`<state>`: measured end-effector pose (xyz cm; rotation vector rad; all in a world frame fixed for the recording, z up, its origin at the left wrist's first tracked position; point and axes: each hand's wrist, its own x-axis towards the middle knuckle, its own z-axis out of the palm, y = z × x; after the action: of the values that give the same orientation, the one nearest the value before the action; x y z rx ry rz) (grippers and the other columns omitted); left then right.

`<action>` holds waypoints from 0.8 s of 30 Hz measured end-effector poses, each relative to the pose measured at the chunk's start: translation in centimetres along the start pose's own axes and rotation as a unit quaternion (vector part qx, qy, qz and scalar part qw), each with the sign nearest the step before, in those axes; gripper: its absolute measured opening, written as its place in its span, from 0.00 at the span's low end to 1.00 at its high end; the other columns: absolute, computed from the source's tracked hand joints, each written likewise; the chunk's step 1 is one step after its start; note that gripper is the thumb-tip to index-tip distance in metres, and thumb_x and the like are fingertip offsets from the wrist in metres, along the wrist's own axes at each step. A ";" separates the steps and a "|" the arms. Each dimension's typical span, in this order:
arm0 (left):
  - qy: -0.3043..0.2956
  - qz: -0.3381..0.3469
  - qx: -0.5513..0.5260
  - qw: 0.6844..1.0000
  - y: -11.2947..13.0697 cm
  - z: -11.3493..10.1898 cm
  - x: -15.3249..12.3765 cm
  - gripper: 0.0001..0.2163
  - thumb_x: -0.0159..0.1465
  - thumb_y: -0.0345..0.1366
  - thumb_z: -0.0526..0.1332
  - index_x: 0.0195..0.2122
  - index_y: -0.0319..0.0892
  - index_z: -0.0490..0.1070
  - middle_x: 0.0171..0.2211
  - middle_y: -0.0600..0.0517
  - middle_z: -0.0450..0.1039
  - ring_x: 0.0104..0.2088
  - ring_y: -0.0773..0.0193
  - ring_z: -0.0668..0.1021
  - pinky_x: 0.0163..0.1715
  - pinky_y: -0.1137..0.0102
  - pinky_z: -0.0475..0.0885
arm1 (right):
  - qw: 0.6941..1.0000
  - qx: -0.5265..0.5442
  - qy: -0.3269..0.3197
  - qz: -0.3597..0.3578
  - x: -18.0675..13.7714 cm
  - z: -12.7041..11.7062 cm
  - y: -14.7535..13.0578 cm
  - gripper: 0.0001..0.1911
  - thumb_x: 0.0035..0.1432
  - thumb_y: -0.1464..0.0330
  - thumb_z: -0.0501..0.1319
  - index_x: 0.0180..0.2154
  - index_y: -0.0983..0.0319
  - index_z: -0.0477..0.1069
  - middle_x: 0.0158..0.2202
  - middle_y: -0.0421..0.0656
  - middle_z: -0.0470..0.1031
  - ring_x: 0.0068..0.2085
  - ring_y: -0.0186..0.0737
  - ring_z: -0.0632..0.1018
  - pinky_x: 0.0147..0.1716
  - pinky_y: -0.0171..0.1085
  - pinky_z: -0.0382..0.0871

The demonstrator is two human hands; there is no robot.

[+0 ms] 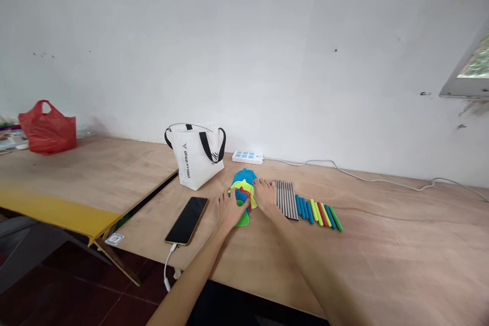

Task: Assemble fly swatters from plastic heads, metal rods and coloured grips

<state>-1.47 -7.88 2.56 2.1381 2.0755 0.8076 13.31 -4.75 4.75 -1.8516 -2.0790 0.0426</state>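
Colourful mesh fly swatter heads lie overlapping on the table: a blue head at the back, then a yellow head, red and blue mesh, and a green head in front. My left hand rests at their left side, fingers spread, with the thumb over the front heads. My right hand is at their right edge, fingers bent loosely and fingertips by the blue and yellow mesh. Just right of it lies a row of grey metal rods. Blue, yellow, red and green handle tubes continue the row.
A black-screened phone with a white cable lies left of my hands. Behind stand a white bag with black straps and a white power strip, its cord running along the wall. A red plastic bag sits far left.
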 end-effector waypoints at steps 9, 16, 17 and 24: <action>-0.035 -0.016 -0.091 0.995 -1.1 1.4 1.4 0.21 0.67 0.44 0.59 0.58 0.40 0.65 0.57 0.39 0.71 0.58 0.46 0.72 0.55 0.60 0.65 | 0.996 0.062 -0.057 -0.008 -3.9 0.0 -0.4 0.17 0.63 0.73 0.54 0.53 0.58 0.67 0.47 0.47 0.79 0.48 0.46 0.79 0.45 0.39 0.63; -0.027 -0.028 -0.183 0.982 -2.1 2.1 2.1 0.23 0.67 0.46 0.59 0.59 0.38 0.63 0.59 0.37 0.69 0.59 0.47 0.72 0.55 0.60 0.67 | 0.986 0.164 -0.022 0.022 -4.0 1.5 -0.8 0.23 0.62 0.74 0.51 0.58 0.63 0.64 0.55 0.52 0.74 0.57 0.48 0.74 0.51 0.41 0.65; -0.027 -0.031 -0.188 0.981 -2.2 2.2 2.1 0.23 0.67 0.44 0.59 0.59 0.38 0.62 0.59 0.37 0.68 0.59 0.47 0.72 0.55 0.60 0.67 | 0.984 0.178 -0.012 0.027 -4.0 2.0 -1.1 0.25 0.62 0.73 0.51 0.60 0.64 0.63 0.59 0.54 0.71 0.59 0.49 0.72 0.54 0.42 0.64; -0.041 -0.009 -0.213 0.976 -2.3 2.9 2.4 0.19 0.70 0.39 0.54 0.59 0.39 0.63 0.61 0.38 0.68 0.59 0.50 0.73 0.55 0.61 0.69 | 0.957 0.285 0.028 0.044 -3.6 4.6 -3.6 0.33 0.61 0.73 0.49 0.68 0.68 0.53 0.66 0.54 0.65 0.65 0.44 0.67 0.63 0.42 0.60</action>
<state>-2.46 -4.51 -0.07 1.8814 1.6901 1.0302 8.86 -7.80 0.44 -1.5573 -1.7018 0.5455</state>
